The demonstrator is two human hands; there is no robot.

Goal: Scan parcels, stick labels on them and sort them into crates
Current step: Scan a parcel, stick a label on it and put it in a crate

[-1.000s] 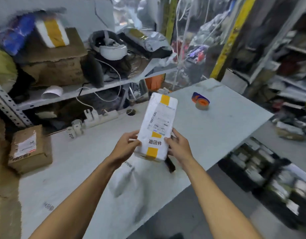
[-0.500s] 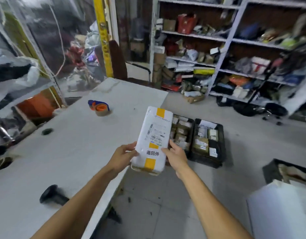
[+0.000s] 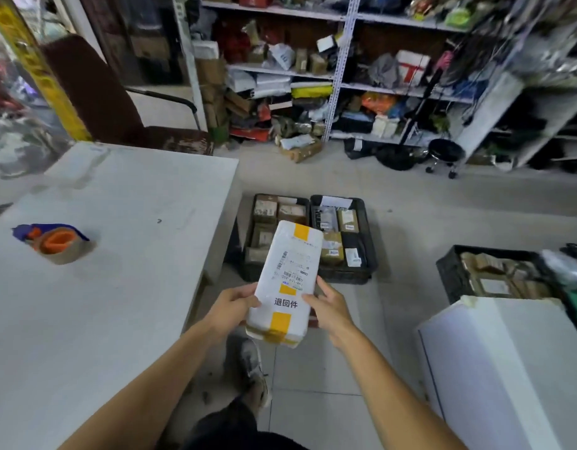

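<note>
Both hands are holding a white parcel in the lower centre of the frame, above the tiled floor. The left hand is gripping the parcel's left edge, thumb lying over the front face. The right hand is gripping the right edge, its fingers curling round the side. The parcel is tilting slightly, its far end pointing toward the upper right, and it is showing a printed shipping label, yellow tape bands at both ends and black printed characters near the hands.

Beyond the parcel, in the middle of the frame, two black crates are sitting side by side on the floor, touching each other: the left crate and the right crate, both holding brown and taped packages. A third black crate is standing at the right of the frame, well apart from the pair, also filled with parcels. A white box is occupying the lower right corner, in front of that crate.

The white surface is filling the left half of the frame, carrying a tape dispenser with an orange core near its left edge. A dark chair is standing behind the surface at upper left. Shelves crowded with packages are running across the top. A shoe is showing at the bottom centre.
</note>
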